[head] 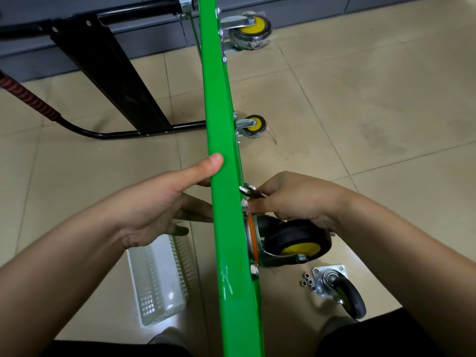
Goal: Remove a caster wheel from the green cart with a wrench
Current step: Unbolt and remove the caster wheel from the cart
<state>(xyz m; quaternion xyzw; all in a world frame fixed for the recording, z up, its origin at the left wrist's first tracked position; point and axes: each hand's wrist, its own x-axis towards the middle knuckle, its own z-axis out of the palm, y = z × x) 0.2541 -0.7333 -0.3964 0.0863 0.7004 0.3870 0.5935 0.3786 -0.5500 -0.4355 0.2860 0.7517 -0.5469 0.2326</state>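
- Fingers first: our left hand (154, 202) has its thumb laid straight along the edge of the green cart (226, 228) with the other fingers reaching behind the deck, steadying it; our right hand (291, 199) curls round the wrench (249, 189), whose open head sits on a bolt at the deck's underside.
- We see the green cart standing on its edge on the tiled floor (373, 112), its black handle frame (108, 81) lying off to the left.
- We find a white perforated basket (159, 282) on the floor left of the deck, below our left hand.
- Just under our right hand, the caster wheel (296, 243) (black tyre, yellow hub) is bolted to the deck.
- Farther along the deck two more casters (251, 30) are mounted, wrapped in clear film.
- On the floor near our right knee lies a loose caster (342, 289), its plate tilted up.
- Touching that plate is a small cluster of nuts (307, 281).
- We can read no writing or brand anywhere.
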